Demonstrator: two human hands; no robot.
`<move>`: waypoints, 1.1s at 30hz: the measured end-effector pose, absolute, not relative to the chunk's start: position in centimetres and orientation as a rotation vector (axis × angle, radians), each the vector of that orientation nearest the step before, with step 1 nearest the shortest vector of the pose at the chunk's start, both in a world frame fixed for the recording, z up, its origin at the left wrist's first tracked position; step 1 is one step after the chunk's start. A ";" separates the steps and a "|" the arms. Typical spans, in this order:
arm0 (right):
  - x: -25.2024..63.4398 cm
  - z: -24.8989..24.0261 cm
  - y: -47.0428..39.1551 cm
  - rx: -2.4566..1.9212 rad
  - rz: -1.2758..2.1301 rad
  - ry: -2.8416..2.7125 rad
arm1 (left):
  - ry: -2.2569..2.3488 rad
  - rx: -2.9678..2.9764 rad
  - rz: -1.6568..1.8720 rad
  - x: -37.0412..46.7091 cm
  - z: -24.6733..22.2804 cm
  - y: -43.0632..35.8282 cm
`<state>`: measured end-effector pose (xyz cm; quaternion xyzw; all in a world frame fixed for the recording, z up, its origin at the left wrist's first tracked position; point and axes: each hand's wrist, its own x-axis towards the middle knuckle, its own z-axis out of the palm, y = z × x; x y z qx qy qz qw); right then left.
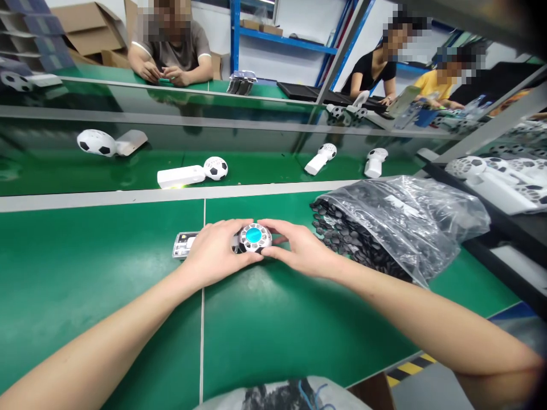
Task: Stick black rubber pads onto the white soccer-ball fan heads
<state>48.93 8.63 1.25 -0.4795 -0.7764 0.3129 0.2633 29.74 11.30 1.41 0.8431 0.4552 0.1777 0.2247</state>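
Just above the green table, a handheld fan [255, 236] lies between my hands, its round head showing a blue disc within a white, slotted ring. My left hand [217, 247] grips the head from the left, thumb below and fingers above; the clear-ended handle [183, 245] sticks out beneath that palm. From the right, my right hand [299, 247] pinches the head's rim between thumb and fingers. Close to my right forearm, many small black pieces [342, 233] spill from a clear plastic bag [410, 216].
Beyond a pale rail [128, 197], several white fans with football-patterned heads, such as one fan [192, 172], lie on a green conveyor belt [265, 171]. A black tray [504, 245] of fans stands at right. Several people sit across the line, one person [171, 51] opposite.
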 end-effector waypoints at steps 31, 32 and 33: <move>48.3 1.3 9.1 -1.276 0.708 -2.206 | 1.366 2.343 0.541 30.1 0.9 10.8; 48.5 1.5 9.1 -1.273 0.737 -2.214 | 1.334 2.391 0.525 30.0 0.9 10.8; 48.9 1.8 9.1 -1.281 0.767 -2.213 | 1.302 2.442 0.504 29.8 0.8 10.8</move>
